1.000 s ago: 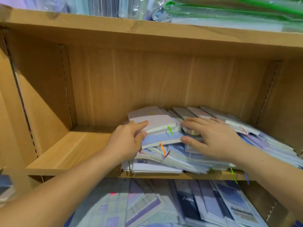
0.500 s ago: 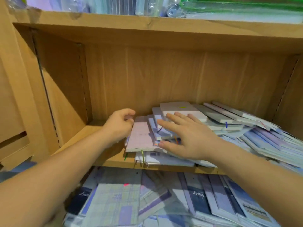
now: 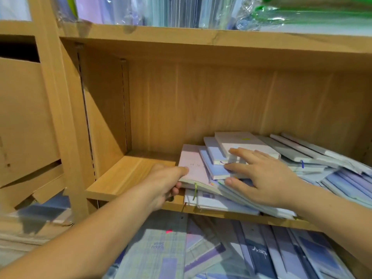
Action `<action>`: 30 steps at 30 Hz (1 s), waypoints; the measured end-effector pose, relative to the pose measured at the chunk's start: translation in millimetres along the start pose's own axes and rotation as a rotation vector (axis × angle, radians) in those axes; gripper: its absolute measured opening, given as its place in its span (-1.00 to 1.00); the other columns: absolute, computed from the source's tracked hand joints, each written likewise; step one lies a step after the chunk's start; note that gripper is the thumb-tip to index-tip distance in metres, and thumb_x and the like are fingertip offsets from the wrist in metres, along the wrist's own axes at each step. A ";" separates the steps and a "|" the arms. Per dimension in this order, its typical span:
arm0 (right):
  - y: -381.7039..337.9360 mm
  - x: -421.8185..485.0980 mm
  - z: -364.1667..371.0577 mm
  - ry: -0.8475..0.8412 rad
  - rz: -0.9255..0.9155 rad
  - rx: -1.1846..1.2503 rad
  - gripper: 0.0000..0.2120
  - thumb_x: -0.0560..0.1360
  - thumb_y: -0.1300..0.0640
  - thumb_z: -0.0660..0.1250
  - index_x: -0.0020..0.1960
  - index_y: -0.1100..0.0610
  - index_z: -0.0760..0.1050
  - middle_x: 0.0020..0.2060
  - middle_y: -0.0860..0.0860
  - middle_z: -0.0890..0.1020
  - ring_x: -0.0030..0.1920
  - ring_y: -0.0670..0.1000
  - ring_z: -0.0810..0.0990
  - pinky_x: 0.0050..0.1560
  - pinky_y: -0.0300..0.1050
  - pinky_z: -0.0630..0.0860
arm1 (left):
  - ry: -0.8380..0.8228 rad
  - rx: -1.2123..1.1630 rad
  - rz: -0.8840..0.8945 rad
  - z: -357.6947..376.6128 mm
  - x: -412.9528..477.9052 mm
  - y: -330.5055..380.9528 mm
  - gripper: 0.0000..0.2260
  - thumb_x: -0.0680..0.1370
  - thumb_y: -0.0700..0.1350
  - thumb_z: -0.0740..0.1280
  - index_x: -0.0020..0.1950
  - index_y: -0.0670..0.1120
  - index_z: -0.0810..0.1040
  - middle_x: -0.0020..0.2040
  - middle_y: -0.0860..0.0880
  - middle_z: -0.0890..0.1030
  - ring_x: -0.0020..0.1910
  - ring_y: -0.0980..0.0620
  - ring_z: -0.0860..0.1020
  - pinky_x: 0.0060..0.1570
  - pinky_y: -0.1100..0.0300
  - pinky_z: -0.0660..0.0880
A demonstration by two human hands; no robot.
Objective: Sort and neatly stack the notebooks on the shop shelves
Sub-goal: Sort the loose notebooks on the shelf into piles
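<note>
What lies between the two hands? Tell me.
Head view: the pink notebook, gripped by the left hand, and the blue notebook under the right hand.

furniture: light wooden shelf unit [image 3: 130, 174] | back panel [image 3: 221, 101]: wood grain | left: cardboard boxes [image 3: 24, 117] | light: warm

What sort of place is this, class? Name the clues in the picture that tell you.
Most likely a stationery shop, or its stockroom. Wooden shelves hold heaps of similar notebooks, plastic-wrapped packs crowd the shelf above, and more notebooks lie below.
</note>
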State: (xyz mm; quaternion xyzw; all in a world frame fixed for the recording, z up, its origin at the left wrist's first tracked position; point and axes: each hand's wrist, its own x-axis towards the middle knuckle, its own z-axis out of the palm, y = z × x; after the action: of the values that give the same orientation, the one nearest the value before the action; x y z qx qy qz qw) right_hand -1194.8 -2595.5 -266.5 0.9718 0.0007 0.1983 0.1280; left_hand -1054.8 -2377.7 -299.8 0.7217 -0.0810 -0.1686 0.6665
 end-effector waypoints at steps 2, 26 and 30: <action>-4.0 4.0 -1.2 -0.007 0.030 0.028 -0.36 0.58 -0.42 -0.12 0.35 -0.16 0.53 0.46 -0.08 0.43 0.36 0.03 0.48 0.36 -0.05 0.37 | -0.012 0.018 0.068 6.0 5.5 9.2 -0.81 0.57 -0.12 0.43 0.07 -0.24 0.64 -0.18 -0.14 0.66 -0.33 0.02 0.49 -0.47 0.23 0.40; -132.4 64.7 32.3 -0.089 0.000 0.090 -0.23 0.43 -0.60 -0.15 0.40 -0.16 0.34 0.09 -0.06 0.61 0.22 0.04 0.54 0.09 -0.05 0.44 | 0.315 0.085 0.084 -178.5 -20.3 -27.3 -0.84 0.69 -0.15 0.26 0.14 -0.14 0.62 -0.09 -0.14 0.71 -0.34 0.01 0.56 -0.36 0.17 0.49; -125.6 56.7 39.5 -0.094 0.035 0.189 -0.26 0.42 -0.60 -0.19 0.23 -0.17 0.43 0.09 -0.14 0.53 0.24 -0.04 0.50 0.11 -0.10 0.44 | 0.336 0.045 0.036 -173.3 -14.8 -45.0 -0.87 0.67 -0.17 0.30 0.06 -0.17 0.63 -0.14 -0.15 0.73 -0.37 0.01 0.56 -0.40 0.20 0.50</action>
State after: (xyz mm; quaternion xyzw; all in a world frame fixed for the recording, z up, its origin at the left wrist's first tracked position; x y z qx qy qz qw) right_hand -1121.1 -2480.9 -311.0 0.9876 -0.0035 0.1540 0.0320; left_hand -1012.6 -2206.2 -332.8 0.7529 0.0147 -0.0319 0.6572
